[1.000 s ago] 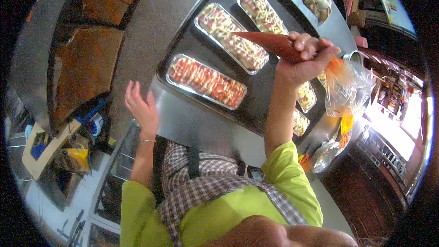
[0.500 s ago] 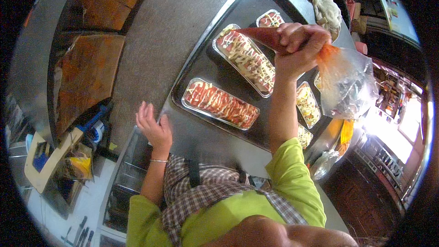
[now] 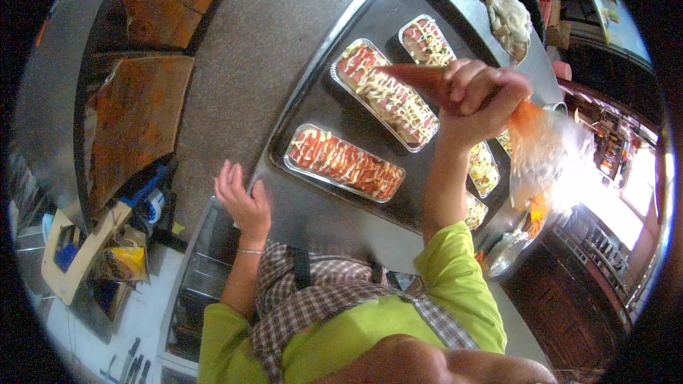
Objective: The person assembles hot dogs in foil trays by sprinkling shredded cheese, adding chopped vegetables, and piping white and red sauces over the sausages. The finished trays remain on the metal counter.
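Observation:
My right hand [image 3: 487,99] is closed around a clear plastic piping bag [image 3: 420,80] filled with red sauce. Its narrow tip points left, over a long foil loaf pan [image 3: 388,92] topped with pale shreds, red sauce and white drizzle. The bag's loose, see-through tail hangs out behind the fist. Nearer to me lies a second foil pan [image 3: 345,163], striped with red sauce and white lines. Both pans sit on a dark baking tray [image 3: 324,110]. My left hand [image 3: 242,199] is empty, fingers stretched out, by the tray's near left corner at the table edge.
Another foil pan [image 3: 427,39] is at the tray's far side, and more filled pans [image 3: 484,171] stand to the right, partly behind my forearm. A crumpled cloth [image 3: 501,18] lies on the metal table beyond the tray. Orange-stained cardboard [image 3: 139,124] is at the left.
My right hand and the piping bag have shifted right and slightly nearer, with the tip moving along the middle pan. More of the far pan shows. My left hand has barely moved.

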### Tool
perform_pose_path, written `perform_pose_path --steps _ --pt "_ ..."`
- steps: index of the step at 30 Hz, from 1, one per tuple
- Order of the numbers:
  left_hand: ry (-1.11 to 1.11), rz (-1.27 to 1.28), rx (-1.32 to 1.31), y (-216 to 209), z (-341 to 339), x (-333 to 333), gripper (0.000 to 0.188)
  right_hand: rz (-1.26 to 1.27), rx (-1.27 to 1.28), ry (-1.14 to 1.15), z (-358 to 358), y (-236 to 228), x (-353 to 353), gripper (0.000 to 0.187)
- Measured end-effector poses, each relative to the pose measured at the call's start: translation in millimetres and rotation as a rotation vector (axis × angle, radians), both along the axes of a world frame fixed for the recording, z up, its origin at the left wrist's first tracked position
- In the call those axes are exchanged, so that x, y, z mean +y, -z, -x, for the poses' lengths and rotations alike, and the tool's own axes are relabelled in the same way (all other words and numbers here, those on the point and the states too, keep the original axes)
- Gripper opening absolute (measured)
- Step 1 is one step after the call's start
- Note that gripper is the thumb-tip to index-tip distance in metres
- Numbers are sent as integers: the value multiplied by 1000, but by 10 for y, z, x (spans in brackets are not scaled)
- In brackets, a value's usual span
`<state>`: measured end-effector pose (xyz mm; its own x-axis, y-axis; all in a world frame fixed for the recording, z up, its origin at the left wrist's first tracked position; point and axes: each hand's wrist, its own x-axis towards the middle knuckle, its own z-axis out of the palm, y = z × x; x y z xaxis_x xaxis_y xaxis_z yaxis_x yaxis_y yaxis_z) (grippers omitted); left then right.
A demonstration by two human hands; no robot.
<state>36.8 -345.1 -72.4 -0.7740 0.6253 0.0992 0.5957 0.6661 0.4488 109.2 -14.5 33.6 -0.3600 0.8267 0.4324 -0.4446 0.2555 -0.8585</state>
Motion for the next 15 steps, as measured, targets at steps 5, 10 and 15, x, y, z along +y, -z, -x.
perform_pose_path --steps 5,10,15 --pt "1 18 8 15 -8 -17 43 -73 -28 -31 -13 -2 -52 34" --pt "-8 14 8 20 -11 -9 43 14 13 79 -129 -22 76 36" --pt "-5 15 1 22 -23 -16 42 -65 -23 -81 -142 -33 -150 36"
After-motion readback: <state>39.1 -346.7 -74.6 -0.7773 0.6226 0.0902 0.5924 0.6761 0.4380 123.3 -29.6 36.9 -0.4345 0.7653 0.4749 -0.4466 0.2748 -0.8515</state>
